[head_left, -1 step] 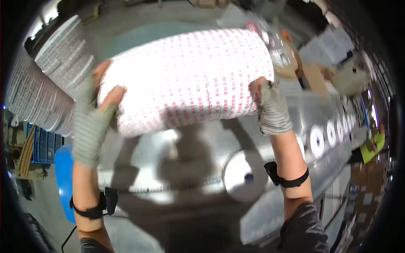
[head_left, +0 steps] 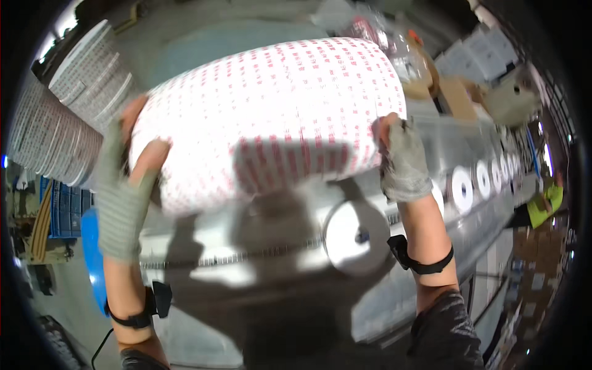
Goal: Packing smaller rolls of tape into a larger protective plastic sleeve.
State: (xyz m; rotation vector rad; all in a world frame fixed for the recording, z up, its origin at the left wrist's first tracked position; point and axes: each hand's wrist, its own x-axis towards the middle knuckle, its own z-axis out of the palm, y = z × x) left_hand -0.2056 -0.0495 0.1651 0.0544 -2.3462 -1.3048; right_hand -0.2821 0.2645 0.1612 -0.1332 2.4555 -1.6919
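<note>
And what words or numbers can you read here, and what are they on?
Big white roll in the left hand and right hand: rows of small red characters, not copied out here; many are blurred or washed out.
Round stacks at left: reddish print, too small to read.
Brown boxes at right: pale patches, too small to tell if they're labels.

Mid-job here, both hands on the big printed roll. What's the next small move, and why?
I'd probably ease the printed roll slightly forward before any lowering: the left hand and right hand grip its opposite ends, and the white disc sits just below its lower edge in view, on the metal surface.
</note>
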